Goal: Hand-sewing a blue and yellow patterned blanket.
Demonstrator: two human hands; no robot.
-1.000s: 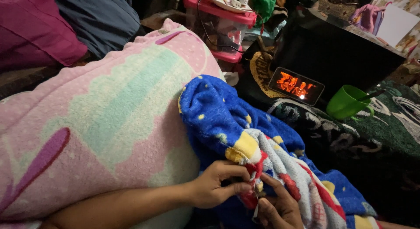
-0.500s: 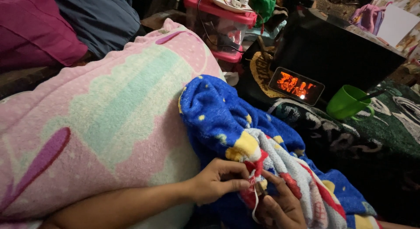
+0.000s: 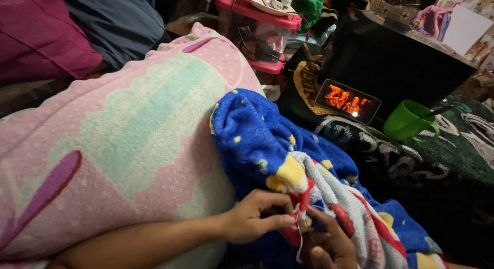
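Left hand [image 3: 254, 217] pinching blue fleece blanket [image 3: 257, 140], right hand [image 3: 329, 243] seemingly gripping too

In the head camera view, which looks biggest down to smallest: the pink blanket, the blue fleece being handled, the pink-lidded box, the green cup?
1. Pink blanket.
2. Blue fleece.
3. Pink-lidded box.
4. Green cup.
The box sits farther from the camera, so its rank is less sure.
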